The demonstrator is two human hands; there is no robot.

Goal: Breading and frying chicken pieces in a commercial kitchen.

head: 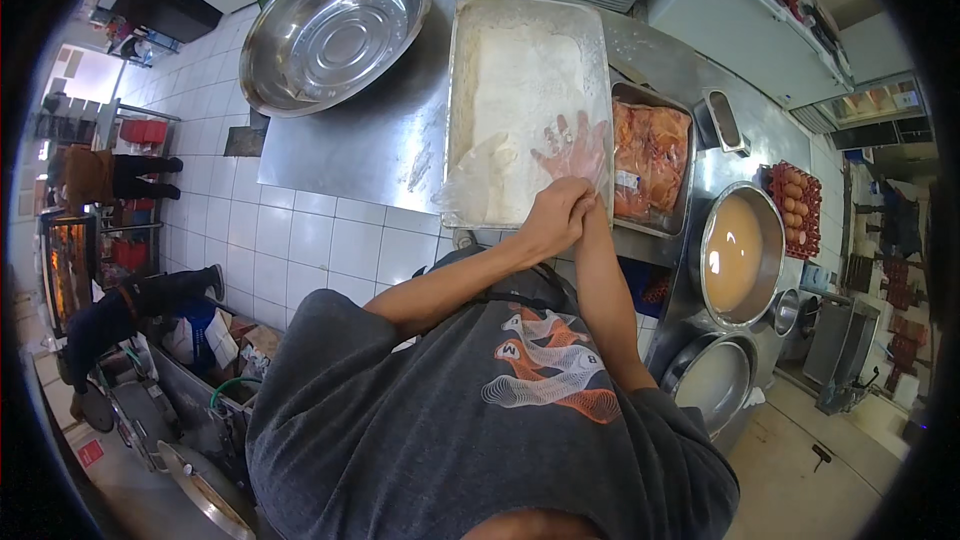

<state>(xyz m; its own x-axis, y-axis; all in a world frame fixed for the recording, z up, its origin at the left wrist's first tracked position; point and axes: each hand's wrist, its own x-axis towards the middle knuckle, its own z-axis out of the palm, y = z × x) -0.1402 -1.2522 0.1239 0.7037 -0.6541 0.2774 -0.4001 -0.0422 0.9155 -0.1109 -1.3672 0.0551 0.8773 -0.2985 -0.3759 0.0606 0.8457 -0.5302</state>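
My left hand (553, 211) is bare and closes around my right wrist, at the cuff of a clear plastic glove (592, 157). That glove covers my right hand (574, 154), which is spread over the near right part of a metal tray (526, 7) and holds nothing. White flour-like powder (525, 75) covers the tray's bottom. A second clear plastic glove (480, 172) lies over the tray's near left corner, with no hand in it. Right of the tray, a deep metal pan (681, 221) holds raw meat (651, 157) with clear plastic film on it.
A large steel basin (277, 30) overhangs the table's (360, 154) left end. On the right stand a bowl of orange-yellow liquid (731, 255), a bowl of whitish liquid (712, 382), a red tray of eggs (795, 210) and a narrow metal container (721, 120). Two people (142, 172) (142, 307) are at the far left.
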